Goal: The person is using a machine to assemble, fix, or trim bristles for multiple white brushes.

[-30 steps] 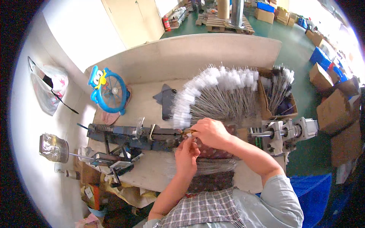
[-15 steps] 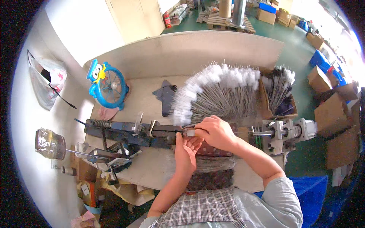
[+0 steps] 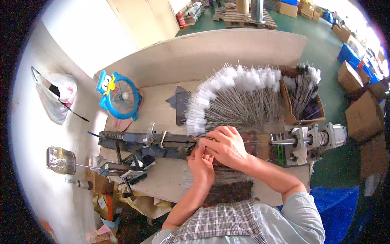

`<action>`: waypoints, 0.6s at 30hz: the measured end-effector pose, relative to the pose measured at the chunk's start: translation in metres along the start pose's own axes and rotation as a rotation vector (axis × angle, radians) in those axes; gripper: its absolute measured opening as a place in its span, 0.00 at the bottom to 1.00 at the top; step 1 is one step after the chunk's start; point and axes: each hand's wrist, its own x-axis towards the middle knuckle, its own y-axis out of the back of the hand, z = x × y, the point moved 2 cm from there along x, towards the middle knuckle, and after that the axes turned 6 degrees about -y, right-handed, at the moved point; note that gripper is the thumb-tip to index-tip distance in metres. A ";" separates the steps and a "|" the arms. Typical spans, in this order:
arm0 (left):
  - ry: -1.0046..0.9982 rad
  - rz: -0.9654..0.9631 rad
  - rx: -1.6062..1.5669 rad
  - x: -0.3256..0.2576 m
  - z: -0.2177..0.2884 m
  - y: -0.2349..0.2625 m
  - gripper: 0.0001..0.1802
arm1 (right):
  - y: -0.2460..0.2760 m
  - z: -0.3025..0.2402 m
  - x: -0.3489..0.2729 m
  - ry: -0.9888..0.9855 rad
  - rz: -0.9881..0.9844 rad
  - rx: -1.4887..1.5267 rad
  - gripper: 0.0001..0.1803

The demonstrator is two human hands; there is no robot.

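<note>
My left hand is raised palm-up at the middle of the bench, its fingertips pinched together. Over it bends my right hand, thumb and fingers closed and meeting the left fingertips. Whatever they pinch is small and mostly hidden by the fingers. Both hands are at the right end of a dark metal rail fixture. To the right of my right hand, thin wires stretch toward the shaft of a motor unit. A bundle of loose thin wires lies below my hands.
A fanned pile of twisted-wire brushes with white tufts lies behind my hands. A cardboard box of brushes stands at its right. On the left are a blue cartoon fan, a dark phone-like slab and a lever mechanism.
My fingertips have come together and closed over the white piece seen between my hands before. The right hand has shifted slightly left over the left one. The whole view has shifted a little.
</note>
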 end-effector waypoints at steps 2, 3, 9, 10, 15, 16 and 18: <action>-0.007 -0.003 0.000 0.001 0.001 0.001 0.05 | 0.001 0.001 -0.001 0.000 -0.022 -0.010 0.13; -0.003 0.012 0.003 0.000 0.003 0.000 0.05 | 0.004 0.002 0.000 0.001 -0.060 -0.022 0.14; -0.014 -0.051 0.024 -0.006 0.007 -0.014 0.07 | 0.016 0.010 -0.004 0.006 -0.093 -0.042 0.13; -0.005 -0.073 0.023 -0.006 0.008 -0.016 0.08 | 0.016 0.011 -0.004 -0.005 -0.075 -0.032 0.13; 0.025 -0.032 -0.041 -0.005 0.008 -0.009 0.04 | 0.004 -0.004 0.004 -0.033 -0.158 0.012 0.15; 0.029 -0.019 -0.061 -0.005 0.009 -0.008 0.05 | 0.004 -0.005 0.004 -0.027 -0.160 0.006 0.15; 0.068 -0.017 -0.100 -0.007 0.006 -0.007 0.05 | 0.004 -0.007 0.004 -0.060 -0.141 0.021 0.15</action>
